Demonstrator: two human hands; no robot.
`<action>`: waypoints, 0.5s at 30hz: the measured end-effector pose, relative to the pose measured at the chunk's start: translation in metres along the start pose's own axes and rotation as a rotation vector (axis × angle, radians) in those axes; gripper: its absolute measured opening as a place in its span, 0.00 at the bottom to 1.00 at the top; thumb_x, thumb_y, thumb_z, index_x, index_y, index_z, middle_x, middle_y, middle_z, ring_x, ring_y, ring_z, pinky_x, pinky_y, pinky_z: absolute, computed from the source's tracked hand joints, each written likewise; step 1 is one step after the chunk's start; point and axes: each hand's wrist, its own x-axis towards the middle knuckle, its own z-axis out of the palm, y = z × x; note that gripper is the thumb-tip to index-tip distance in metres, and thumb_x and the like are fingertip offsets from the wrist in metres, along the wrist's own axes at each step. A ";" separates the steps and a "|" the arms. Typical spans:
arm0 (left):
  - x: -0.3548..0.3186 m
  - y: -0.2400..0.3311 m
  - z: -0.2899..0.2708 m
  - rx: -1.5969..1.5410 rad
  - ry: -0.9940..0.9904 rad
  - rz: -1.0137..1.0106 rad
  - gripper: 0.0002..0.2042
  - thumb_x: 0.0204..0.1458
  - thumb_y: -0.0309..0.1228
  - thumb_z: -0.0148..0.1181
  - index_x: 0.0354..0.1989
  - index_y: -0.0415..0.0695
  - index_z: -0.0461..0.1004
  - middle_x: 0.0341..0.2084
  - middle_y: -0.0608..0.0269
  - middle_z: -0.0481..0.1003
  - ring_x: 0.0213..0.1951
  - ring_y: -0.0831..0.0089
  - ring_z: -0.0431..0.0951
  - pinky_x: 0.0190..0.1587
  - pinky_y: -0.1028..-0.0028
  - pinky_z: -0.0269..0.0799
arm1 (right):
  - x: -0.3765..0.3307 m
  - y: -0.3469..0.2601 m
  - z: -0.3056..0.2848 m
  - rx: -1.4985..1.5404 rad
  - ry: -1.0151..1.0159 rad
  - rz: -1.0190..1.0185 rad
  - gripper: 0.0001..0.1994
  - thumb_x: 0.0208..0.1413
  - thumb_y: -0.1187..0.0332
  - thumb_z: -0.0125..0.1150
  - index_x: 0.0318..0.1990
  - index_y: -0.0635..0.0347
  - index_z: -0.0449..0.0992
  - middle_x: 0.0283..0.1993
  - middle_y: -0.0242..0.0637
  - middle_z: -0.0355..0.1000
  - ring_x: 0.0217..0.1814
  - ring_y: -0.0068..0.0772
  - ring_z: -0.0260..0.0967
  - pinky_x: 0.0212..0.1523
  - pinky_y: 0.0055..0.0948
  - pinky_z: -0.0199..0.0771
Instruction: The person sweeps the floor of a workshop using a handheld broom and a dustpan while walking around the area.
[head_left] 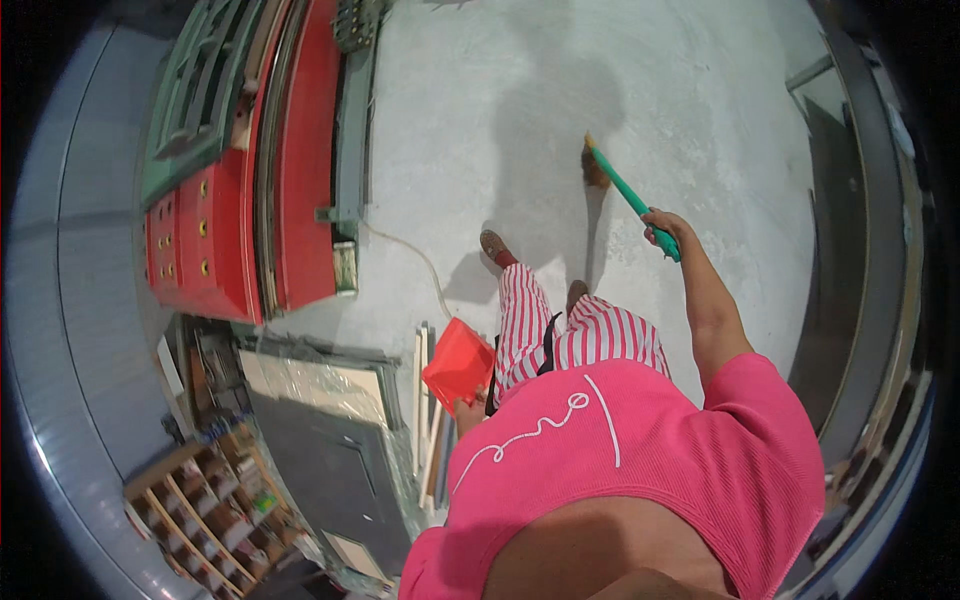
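Observation:
My right hand (661, 226) is closed around the green handle of a hand broom (622, 184), held out ahead and to the right. The broom's brown bristle end points away from me, over the grey floor (450, 130); whether it touches the floor, I cannot tell. Low at my left side, my left hand (468, 411) grips a red plastic dustpan (458, 362). Part of that hand is hidden by the pan and my pink top. I cannot see into the dustpan well enough to tell whether anything lies in it.
A large red and green machine (300, 170) stands on the left, with a pale cable (425, 258) trailing from it. Dark panels (325, 455) and long strips (425, 440) lean nearby. A wooden compartment rack (190, 520) sits lower left. A dark frame (880, 300) borders the right.

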 end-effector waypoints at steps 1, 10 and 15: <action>0.001 0.005 0.012 0.007 -0.021 -0.034 0.11 0.37 0.33 0.37 0.22 0.37 0.58 0.25 0.50 0.66 0.23 0.64 0.66 0.25 0.69 0.64 | 0.003 -0.003 0.000 0.015 0.042 -0.027 0.16 0.43 0.70 0.47 0.41 0.55 0.53 0.19 0.27 0.51 0.14 0.17 0.53 0.10 0.15 0.57; 0.024 0.110 0.189 0.180 -0.123 0.074 0.18 0.34 0.33 0.39 0.34 0.36 0.60 0.24 0.50 0.67 0.22 0.66 0.67 0.26 0.72 0.66 | 0.000 -0.022 0.140 -0.102 -0.156 0.025 0.22 0.44 0.69 0.46 0.48 0.58 0.51 0.19 0.32 0.57 0.15 0.18 0.55 0.11 0.19 0.59; 0.006 0.168 0.346 0.320 -0.022 0.013 0.19 0.33 0.36 0.40 0.36 0.40 0.62 0.28 0.52 0.69 0.25 0.69 0.69 0.24 0.76 0.64 | 0.062 -0.038 0.239 -0.236 -0.492 0.350 0.15 0.46 0.65 0.43 0.44 0.50 0.54 0.14 0.28 0.57 0.12 0.19 0.54 0.10 0.22 0.57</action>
